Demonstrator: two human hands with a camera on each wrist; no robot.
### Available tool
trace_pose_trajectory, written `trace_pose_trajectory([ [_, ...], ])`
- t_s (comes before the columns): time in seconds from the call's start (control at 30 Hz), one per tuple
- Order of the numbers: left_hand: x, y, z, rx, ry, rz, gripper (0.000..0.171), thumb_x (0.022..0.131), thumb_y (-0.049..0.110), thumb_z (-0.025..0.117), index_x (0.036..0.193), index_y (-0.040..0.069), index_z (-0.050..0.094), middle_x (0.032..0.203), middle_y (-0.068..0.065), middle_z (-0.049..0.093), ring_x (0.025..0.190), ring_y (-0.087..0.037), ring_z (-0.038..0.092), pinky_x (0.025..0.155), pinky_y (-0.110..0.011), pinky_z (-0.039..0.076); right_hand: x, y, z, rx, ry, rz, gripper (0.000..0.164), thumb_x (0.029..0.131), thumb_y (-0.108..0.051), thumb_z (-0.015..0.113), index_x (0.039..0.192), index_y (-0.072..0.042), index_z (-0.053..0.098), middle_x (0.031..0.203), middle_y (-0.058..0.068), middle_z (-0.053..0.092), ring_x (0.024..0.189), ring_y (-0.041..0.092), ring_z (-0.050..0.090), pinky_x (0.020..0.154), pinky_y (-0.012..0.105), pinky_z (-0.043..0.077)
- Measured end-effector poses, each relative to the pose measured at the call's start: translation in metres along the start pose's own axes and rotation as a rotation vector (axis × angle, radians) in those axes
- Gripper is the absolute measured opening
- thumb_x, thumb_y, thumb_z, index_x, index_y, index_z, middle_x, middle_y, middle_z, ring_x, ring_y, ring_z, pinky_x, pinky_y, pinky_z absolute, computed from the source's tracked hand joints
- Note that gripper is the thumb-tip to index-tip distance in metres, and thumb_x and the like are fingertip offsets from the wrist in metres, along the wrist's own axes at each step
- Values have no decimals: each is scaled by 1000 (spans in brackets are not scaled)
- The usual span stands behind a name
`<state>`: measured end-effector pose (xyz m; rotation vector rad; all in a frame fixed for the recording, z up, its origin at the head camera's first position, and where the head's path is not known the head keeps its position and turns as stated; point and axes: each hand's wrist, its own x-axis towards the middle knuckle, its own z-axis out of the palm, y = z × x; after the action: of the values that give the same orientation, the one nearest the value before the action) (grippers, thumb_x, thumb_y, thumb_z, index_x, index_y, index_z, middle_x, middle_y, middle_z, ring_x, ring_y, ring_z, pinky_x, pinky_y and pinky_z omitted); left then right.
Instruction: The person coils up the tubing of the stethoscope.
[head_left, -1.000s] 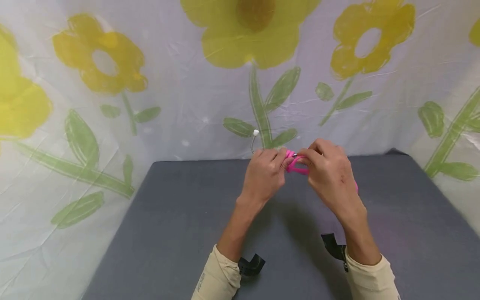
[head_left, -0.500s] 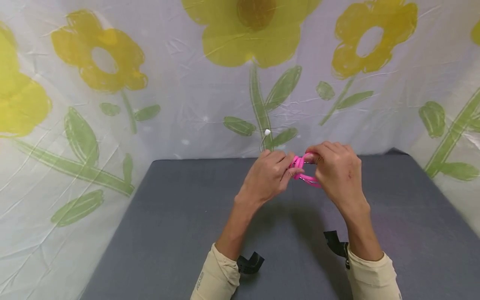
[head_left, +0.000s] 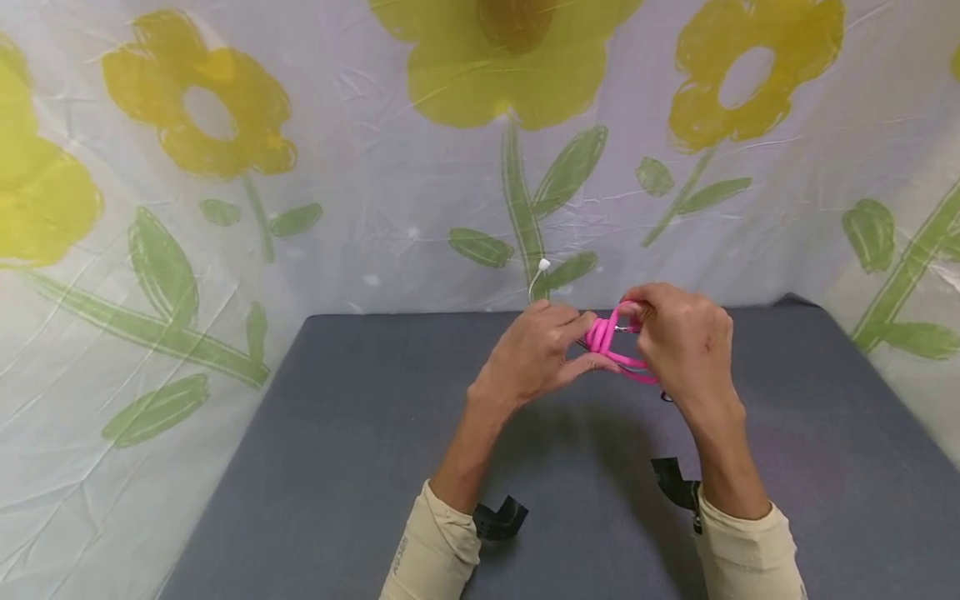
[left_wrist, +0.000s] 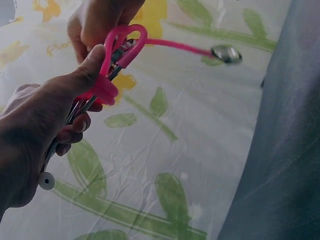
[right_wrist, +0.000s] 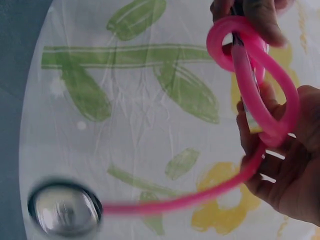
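Observation:
A stethoscope with pink tubing (head_left: 600, 336) is held up above the table between both hands. My left hand (head_left: 528, 358) grips its metal ear tubes, where the pink tubing is wound round them in coils. One white eartip (head_left: 543, 264) sticks up beyond that hand; another eartip (left_wrist: 46, 181) shows below the palm in the left wrist view. My right hand (head_left: 686, 342) pinches a loop of the tubing just right of the coils. From there the tubing's tail runs out to the round metal chest piece (right_wrist: 65, 209), blurred in the right wrist view.
A dark grey table (head_left: 360, 450) lies beneath the hands. Behind it hangs a white sheet (head_left: 360, 208) printed with yellow flowers and green leaves. Black straps (head_left: 501, 518) stick out by both beige sleeves (head_left: 435, 546).
Both hands have shifted slightly right with the stethoscope. The right hand has drawn away from the left, and more of the pink coils and loop shows. The left thumb has straightened under the coils.

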<state>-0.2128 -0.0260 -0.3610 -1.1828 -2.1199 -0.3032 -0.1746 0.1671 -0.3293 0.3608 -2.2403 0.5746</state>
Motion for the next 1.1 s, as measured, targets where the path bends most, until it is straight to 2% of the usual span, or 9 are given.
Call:
trace_pose_trajectory([
  [0.07, 0, -2, -1, -16, 3, 9, 52, 80, 58, 84, 102, 13, 72, 73, 3, 62, 67, -7, 51, 69, -26, 41, 0, 4, -3, 64, -40, 16, 7, 92, -8, 79, 94, -1, 80, 77, 14, 78, 60, 25, 70, 53, 35, 50],
  [0.2, 0, -5, -5, -80, 29, 35, 52, 77, 56, 87, 105, 13, 77, 72, 3, 66, 68, -7, 53, 69, -26, 42, 0, 17, -13, 315, -145, 95, 12, 87, -6, 83, 98, -3, 82, 87, 13, 80, 68, 14, 69, 59, 19, 48],
  [0.27, 2, -5, -7, -132, 47, 51, 51, 77, 54, 88, 106, 13, 79, 72, 4, 67, 67, -7, 53, 69, -26, 42, -1, 23, -18, 436, -185, 153, 12, 86, -4, 84, 98, -3, 82, 87, 5, 81, 71, 6, 68, 62, 14, 48],
  [0.37, 3, -4, -8, -212, 59, 48, 51, 78, 50, 89, 110, 11, 80, 70, 4, 64, 66, -7, 50, 70, -25, 40, -1, 30, -21, 538, -207, 193, 14, 86, -2, 83, 100, -3, 82, 87, -15, 78, 76, 0, 68, 67, 14, 51],
  [0.47, 3, -3, -10, -334, 68, -17, 49, 77, 42, 91, 114, 10, 79, 70, 2, 61, 67, -7, 48, 72, -25, 39, 1, 35, -19, 611, -201, 197, 14, 90, -1, 80, 103, 1, 79, 88, -26, 73, 76, 0, 70, 69, 14, 53],
  [0.63, 0, -5, -14, -492, 164, -161, 38, 77, 24, 93, 107, 6, 79, 70, -1, 60, 69, -9, 51, 75, -26, 41, 3, 37, -9, 708, -233, 180, 10, 95, 5, 70, 103, 7, 75, 87, -21, 74, 75, 1, 73, 70, 15, 57],
  [0.8, 1, -8, -13, -467, 269, -276, 33, 82, 20, 89, 108, 3, 78, 66, -4, 57, 65, -13, 50, 71, -26, 41, 5, 28, -3, 743, -372, 223, 20, 98, 1, 68, 116, 8, 73, 93, -3, 80, 82, 3, 77, 78, 18, 59],
  [0.93, 2, -9, -9, -385, 348, -343, 24, 84, 23, 88, 93, 4, 75, 62, -6, 51, 60, -16, 47, 67, -28, 36, 6, 17, 1, 779, -520, 292, 26, 97, -1, 70, 121, 9, 71, 97, 17, 81, 80, 8, 79, 82, 20, 60],
  [1.1, 0, -9, -6, -211, 386, -442, 33, 83, 31, 88, 79, 7, 66, 57, -5, 47, 56, -14, 42, 65, -30, 36, 7, 5, 7, 792, -669, 323, 24, 97, -6, 72, 116, 9, 73, 94, 19, 79, 81, 8, 77, 83, 22, 60],
])
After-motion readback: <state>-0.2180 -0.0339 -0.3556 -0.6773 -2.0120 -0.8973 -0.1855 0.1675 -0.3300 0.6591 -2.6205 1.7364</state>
